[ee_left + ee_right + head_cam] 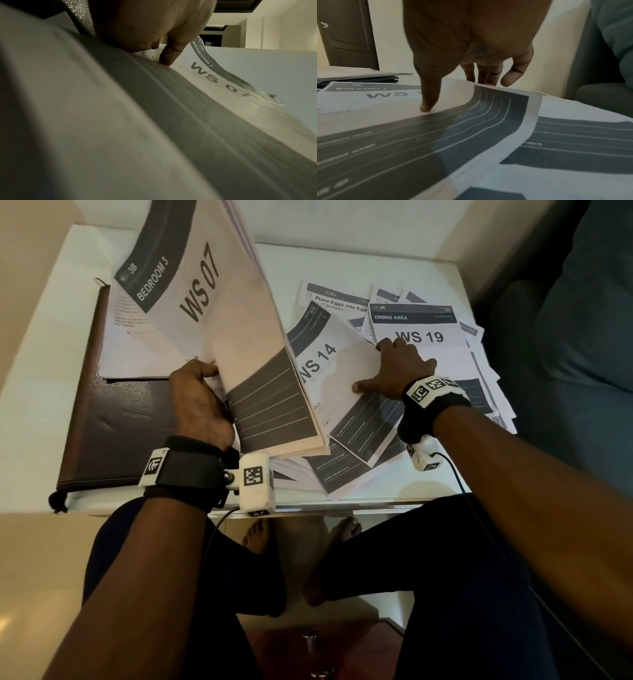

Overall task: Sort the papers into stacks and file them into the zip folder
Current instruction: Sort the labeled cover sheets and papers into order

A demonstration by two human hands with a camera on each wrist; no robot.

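Our left hand (pixel 202 402) grips a stack (pixel 239 337) of sheets by its near edge, fingers curled round it, with the WS 07 sheet on top and the whole stack tilted up off the table (pixel 394 261). The right hand (pixel 397 368) lies spread on the WS 14 sheet (pixel 329 361) in the loose pile at the right, thumb pressed flat and fingers reaching over its far edge; we judge it is about to lift or drag that sheet, though the fingers have not closed on it. The folder (pixel 116 426) lies at the left, partly under the raised stack, with some paper already on it.

The risks we see from here:
- The stack is held at one edge only. If the grip loosens, sheets could fan out and slide back into the loose pile, undoing the sort.
- WS 14 overlaps its neighbours, WS 19 (pixel 418 337) among them. A flat drag could pull a second sheet along, or crease the one that is already bowed under the palm.
- The pile hangs close to the table's right and near edges; a sideways sweep could push sheets to the floor.
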